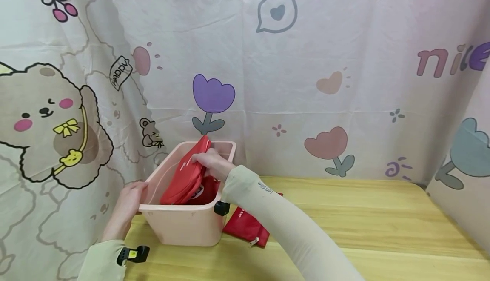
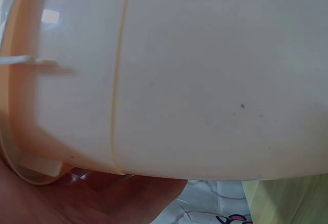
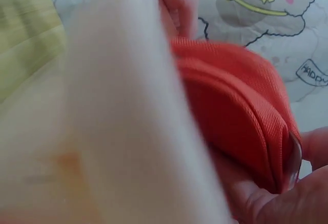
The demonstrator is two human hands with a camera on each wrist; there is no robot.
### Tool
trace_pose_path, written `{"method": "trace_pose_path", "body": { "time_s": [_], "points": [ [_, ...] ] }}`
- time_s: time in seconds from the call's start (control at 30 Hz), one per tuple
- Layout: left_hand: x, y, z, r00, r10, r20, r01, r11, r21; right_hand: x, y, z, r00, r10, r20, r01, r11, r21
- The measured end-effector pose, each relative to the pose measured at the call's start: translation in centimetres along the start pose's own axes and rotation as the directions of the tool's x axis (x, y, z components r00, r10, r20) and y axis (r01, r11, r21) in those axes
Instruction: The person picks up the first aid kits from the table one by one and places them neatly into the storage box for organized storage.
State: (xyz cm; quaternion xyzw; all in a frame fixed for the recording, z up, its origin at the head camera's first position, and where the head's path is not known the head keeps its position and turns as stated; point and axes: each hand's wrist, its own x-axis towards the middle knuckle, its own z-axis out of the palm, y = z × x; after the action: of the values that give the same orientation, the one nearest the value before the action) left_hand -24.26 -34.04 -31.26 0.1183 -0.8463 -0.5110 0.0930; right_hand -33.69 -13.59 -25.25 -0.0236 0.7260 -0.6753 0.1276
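Note:
A pale pink plastic bin (image 1: 183, 225) stands on the table, its wall (image 2: 215, 80) filling the left wrist view. My left hand (image 1: 128, 200) grips the bin's left rim. My right hand (image 1: 214, 164) holds a bright red zip pouch (image 1: 187, 172) with small white lettering, tilted inside the bin with its upper end above the rim. In the right wrist view, thumb and fingers pinch one end of the pouch (image 3: 236, 106). Beneath it in the bin lies a darker red item (image 1: 208, 189) with a white round mark, mostly hidden.
A flat red pouch (image 1: 249, 225) with white print and a zip pull lies on the wooden table (image 1: 344, 217) right of the bin, partly behind my right forearm. A printed cloth (image 1: 275, 81) hangs behind and along both sides.

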Motion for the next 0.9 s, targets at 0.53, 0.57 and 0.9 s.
{"method": "trace_pose_path", "body": {
  "time_s": [0.53,0.57,0.9],
  "points": [
    [0.2,0.0,0.1,1.0,-0.009,0.0,0.009,1.0,-0.001,-1.1,1.0,-1.3,0.92,-0.336,0.202,0.3,0.27,-0.915],
    [0.2,0.0,0.1,1.0,-0.008,-0.001,0.008,1.0,-0.003,-1.1,1.0,-1.2,0.911,-0.349,0.22,0.304,0.209,-0.929],
    [0.2,-0.1,0.1,1.0,0.0,-0.011,0.0,1.0,-0.002,-1.9,1.4,-1.9,0.919,-0.289,0.269,0.319,0.142,-0.937]
  ]
}}
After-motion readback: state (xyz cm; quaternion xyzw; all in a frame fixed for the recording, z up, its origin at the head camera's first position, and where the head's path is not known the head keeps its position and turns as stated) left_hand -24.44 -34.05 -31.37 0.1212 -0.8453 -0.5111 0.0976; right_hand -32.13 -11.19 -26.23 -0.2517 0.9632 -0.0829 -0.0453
